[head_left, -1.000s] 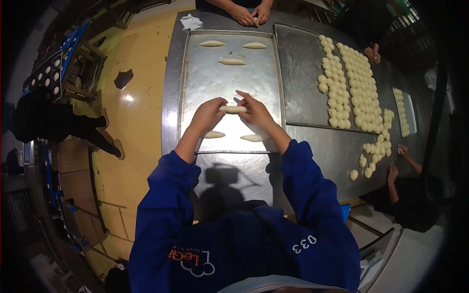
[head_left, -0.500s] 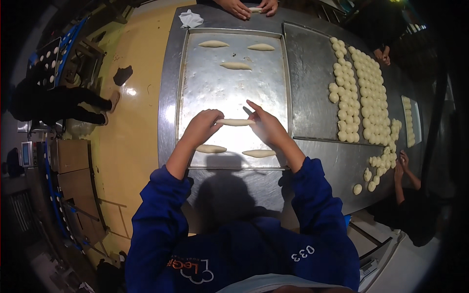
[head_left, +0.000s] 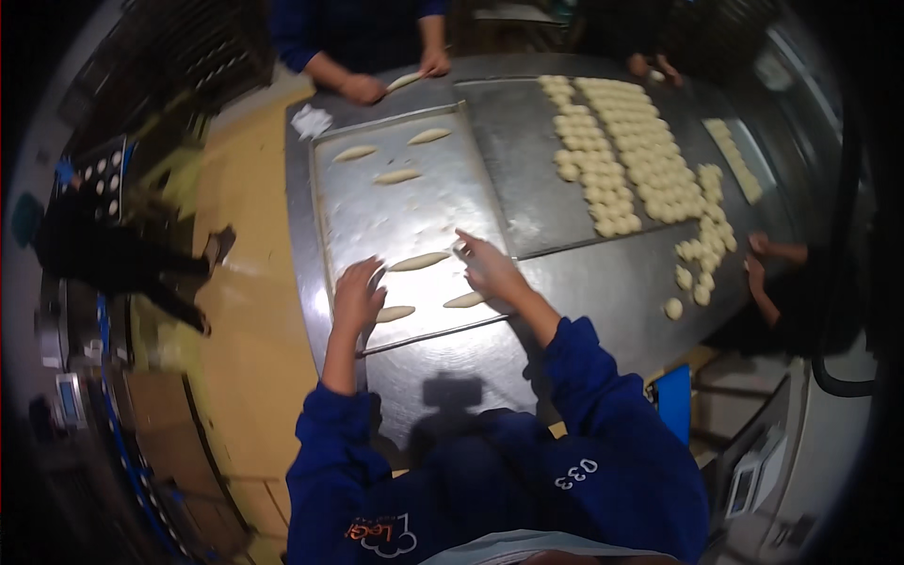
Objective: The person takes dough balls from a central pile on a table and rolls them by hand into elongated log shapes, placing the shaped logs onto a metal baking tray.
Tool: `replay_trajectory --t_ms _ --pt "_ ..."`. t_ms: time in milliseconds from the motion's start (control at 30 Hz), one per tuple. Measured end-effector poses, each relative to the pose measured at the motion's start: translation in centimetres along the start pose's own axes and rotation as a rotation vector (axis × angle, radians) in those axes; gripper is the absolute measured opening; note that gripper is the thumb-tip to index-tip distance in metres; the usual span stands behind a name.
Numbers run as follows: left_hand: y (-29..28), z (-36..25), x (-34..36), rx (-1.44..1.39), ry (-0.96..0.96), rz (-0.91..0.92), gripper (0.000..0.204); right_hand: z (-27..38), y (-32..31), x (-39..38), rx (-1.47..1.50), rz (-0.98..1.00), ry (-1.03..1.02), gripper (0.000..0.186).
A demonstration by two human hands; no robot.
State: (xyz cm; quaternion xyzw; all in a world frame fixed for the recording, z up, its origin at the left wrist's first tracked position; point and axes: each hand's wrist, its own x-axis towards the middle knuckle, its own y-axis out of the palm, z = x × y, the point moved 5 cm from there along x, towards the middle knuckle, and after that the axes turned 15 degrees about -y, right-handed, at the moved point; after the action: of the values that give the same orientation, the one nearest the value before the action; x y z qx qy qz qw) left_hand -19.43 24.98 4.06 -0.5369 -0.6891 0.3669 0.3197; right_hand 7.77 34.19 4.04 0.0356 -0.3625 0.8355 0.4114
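A spindle-shaped dough piece (head_left: 420,262) lies on the metal baking tray (head_left: 414,218), between my two hands. Just off its left tip is my left hand (head_left: 359,294), fingers spread and holding nothing. My right hand (head_left: 491,267) hovers by the other tip, its fingers apart and nothing in them. Closer to me on the tray rest two more shaped pieces: one (head_left: 395,314) beside my left hand, the other (head_left: 463,300) partly under my right hand. Toward the far end sit three further pieces, among them a middle one (head_left: 396,176).
Rows of round dough balls (head_left: 640,141) cover the dark tray and steel table at right. A crumpled white cloth (head_left: 312,121) lies by the tray's far left corner. Across the table, a co-worker's hands (head_left: 365,89) roll dough; other people's hands (head_left: 756,247) are at the right edge.
Both hands have let go of the dough piece, which now rests on the tray, and opened away from its tips. The whole view has shifted and tilted.
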Motion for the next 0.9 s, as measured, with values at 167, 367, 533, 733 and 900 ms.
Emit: replay_trajectory --t_ms 167,367,533,733,900 --pt "-2.3 -1.7 -10.3 -0.243 -0.044 -0.173 0.041 4.8 -3.7 -12.2 0.078 -0.375 0.281 0.055" --pt "4.6 -4.0 -26.5 -0.054 -0.152 -0.018 0.047 3.8 -6.1 -26.3 0.015 -0.715 0.486 0.04" --pt "4.2 -6.6 -28.4 0.125 -0.19 -0.037 0.05 -0.7 -9.2 -20.7 0.033 -0.856 0.379 0.045" --pt "4.6 -6.8 -26.9 0.133 -0.147 -0.028 0.05 -10.8 -14.9 -7.8 -0.133 -0.895 0.328 0.077" --pt "4.4 -6.8 -27.9 0.186 -0.234 -0.038 0.048 -13.6 -17.2 -0.2 -0.504 -0.762 0.334 0.089"
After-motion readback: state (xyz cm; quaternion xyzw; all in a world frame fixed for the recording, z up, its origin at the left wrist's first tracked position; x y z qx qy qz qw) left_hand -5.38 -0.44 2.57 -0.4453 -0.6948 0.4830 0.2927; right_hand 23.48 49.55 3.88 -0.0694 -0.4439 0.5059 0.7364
